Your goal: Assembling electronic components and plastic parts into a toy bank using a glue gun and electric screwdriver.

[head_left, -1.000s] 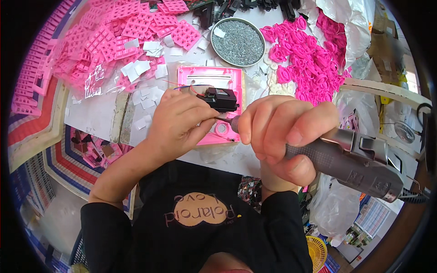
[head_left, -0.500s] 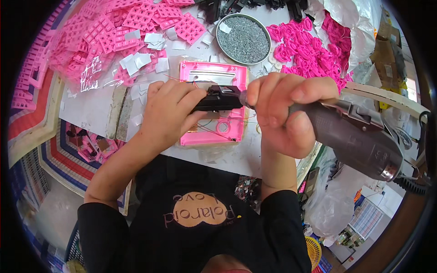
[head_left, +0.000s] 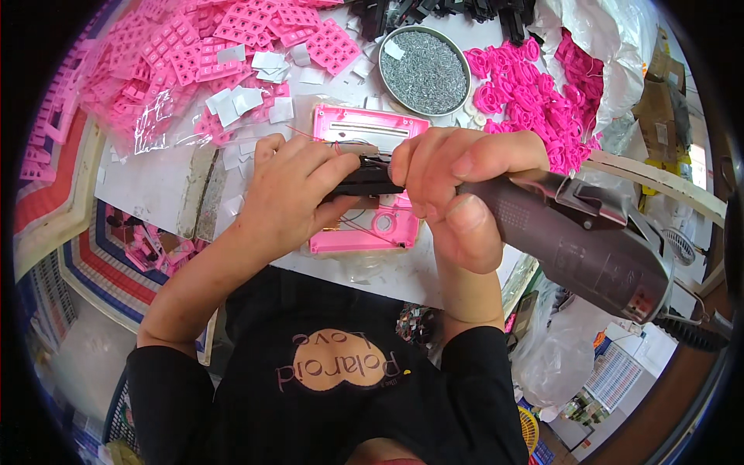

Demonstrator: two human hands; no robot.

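My left hand [head_left: 298, 182] is closed on a black plastic part [head_left: 367, 183], thumb below it and fingers above. In my right hand [head_left: 457, 182] is a dark grey electric screwdriver [head_left: 577, 236], gripped near its front end and pointing left at the black part. My fingers hide the screwdriver's tip, so I cannot tell whether it touches a screw. Beneath the part lies a pink plastic housing [head_left: 399, 235] with thin wires, a round ring moulding and a slotted upper section.
A round metal tray of small screws [head_left: 425, 74] stands beyond the housing. Pink keypad pieces [head_left: 178, 54] and white paper squares [head_left: 235, 105] pile at far left. Coiled pink straps [head_left: 515, 101] lie at far right beside a silvery bag [head_left: 612, 46]. Black parts [head_left: 442, 12] sit at the back.
The screwdriver and my right hand have moved left, closer to my left hand and over the black part. The view has shifted slightly.
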